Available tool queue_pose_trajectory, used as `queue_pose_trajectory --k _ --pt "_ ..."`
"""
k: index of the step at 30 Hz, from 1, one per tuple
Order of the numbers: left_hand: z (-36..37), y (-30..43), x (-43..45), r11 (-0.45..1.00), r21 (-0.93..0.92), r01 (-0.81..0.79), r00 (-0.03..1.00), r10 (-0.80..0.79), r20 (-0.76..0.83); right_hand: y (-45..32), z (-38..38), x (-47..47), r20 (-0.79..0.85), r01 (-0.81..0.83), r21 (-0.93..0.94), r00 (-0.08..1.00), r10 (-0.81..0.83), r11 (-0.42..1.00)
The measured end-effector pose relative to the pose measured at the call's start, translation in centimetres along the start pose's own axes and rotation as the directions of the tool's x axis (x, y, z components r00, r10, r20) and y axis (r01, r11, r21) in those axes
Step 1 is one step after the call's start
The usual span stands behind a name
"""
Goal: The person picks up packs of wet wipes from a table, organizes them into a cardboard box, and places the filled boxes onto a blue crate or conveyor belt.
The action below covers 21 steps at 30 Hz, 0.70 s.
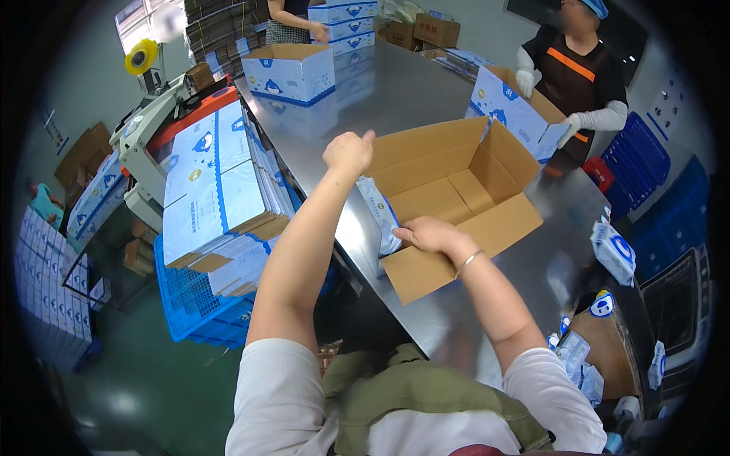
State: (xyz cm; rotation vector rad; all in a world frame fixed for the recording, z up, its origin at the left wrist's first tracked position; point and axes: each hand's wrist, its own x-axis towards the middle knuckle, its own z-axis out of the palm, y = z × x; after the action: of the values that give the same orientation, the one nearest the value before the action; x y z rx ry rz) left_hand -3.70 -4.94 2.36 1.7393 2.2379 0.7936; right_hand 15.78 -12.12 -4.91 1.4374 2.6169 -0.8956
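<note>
An open cardboard box (439, 196) stands in front of me on the metal table, its brown inside facing up and nothing visible in it. My left hand (349, 153) is closed at the far left corner of the box, its fingertips hidden from me. At the near left corner, my right hand (432, 233) grips the box edge, thumb outside and fingers partly hidden behind the near flap (422, 276). Between both hands is a white and blue printed surface (379, 216) at the box's left end; I cannot tell whether it is the end panel or a separate package.
Flattened printed cartons (208, 176) are stacked over a blue plastic crate (194, 308) at left, beside a carton-sealing machine (151, 128). Across the metal table (399, 85), a gloved co-worker (576, 74) holds another box (507, 114). Another open box (288, 74) stands farther back. Packages (613, 251) lie right.
</note>
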Motion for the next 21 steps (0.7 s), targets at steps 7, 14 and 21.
queue_pose_trajectory --k 7,14,21 --pt "-1.0 -2.1 2.5 0.886 0.390 -0.250 0.966 0.201 0.162 2.8 4.8 -14.0 -0.861 0.045 -0.046 0.504 -0.062 0.998" --pt "-2.4 2.7 -0.8 0.813 0.257 -0.522 0.788 0.575 -0.218 9.3 13.5 -19.4 -0.626 -0.595 -0.003 0.627 0.463 0.804" --pt "10.1 8.3 -22.6 0.239 -0.411 -0.880 0.225 0.971 0.081 11.6 12.4 -20.2 -0.608 -0.372 0.151 0.695 0.383 0.916"
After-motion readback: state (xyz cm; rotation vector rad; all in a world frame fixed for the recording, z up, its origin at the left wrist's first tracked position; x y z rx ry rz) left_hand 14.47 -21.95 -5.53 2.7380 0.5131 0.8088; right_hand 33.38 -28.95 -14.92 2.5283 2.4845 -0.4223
